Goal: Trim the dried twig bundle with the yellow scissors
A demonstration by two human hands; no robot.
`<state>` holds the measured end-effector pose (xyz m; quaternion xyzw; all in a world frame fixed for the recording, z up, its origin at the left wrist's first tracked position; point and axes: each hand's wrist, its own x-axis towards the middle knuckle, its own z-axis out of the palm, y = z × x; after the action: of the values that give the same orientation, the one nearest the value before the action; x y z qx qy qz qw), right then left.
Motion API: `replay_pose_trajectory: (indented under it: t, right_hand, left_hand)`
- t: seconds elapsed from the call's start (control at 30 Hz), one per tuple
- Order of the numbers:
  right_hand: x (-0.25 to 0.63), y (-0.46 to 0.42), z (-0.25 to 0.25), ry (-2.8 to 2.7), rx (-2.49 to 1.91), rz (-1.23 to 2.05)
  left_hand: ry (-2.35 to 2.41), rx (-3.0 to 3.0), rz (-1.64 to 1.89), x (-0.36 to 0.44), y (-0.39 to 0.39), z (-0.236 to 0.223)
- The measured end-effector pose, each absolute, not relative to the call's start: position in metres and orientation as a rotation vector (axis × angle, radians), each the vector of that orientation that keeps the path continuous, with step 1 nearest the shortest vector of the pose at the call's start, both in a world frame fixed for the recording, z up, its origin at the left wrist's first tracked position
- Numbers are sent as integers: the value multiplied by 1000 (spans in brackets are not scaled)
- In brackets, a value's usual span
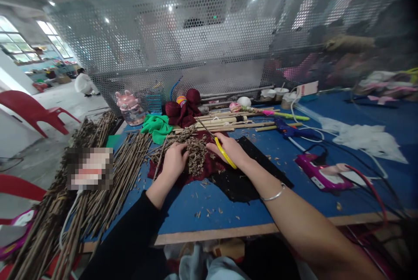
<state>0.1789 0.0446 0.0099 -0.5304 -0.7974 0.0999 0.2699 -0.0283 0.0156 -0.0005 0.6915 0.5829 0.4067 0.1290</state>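
My right hand is closed on scissors with a yellow handle; their dark blades point up and to the left over the table. My left hand has its fingers curled into a heap of dried plant, brown and crumpled, and grips some of it. Under the heap lies a dark red cloth. Black cloth is spread to the right, partly below my right forearm. A thin stem runs beside my left hand.
Bundled dry stalks cover the table's left side. Green cloth, dark red yarn balls and bamboo sticks lie behind. At right are a blue glue gun, a purple power strip and loose cables. A perforated metal screen stands beyond.
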Motion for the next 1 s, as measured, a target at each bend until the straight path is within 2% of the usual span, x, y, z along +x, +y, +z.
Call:
replay_pose_trajectory:
  t: [0.2,0.37,0.5,0.7,1.0]
  right_hand:
    - [177,43,11,-2165,-1437,258]
    - [177,42,11,-2172,-1450,255]
    - [178,44,10,-2152,-1455,233]
    - [183,50,7,-2065,-1516,210]
    - [193,59,6,-1995,-1526,214]
  left_hand:
    - [1568,1951,1371,-26,23,-3]
    - [1452,2128,1149,-20,20,-4]
    - [1702,2117,1247,-32,18,3]
    - [2122,2072,710,-62,19,2]
    - [2036,2142,908,-53,19,9]
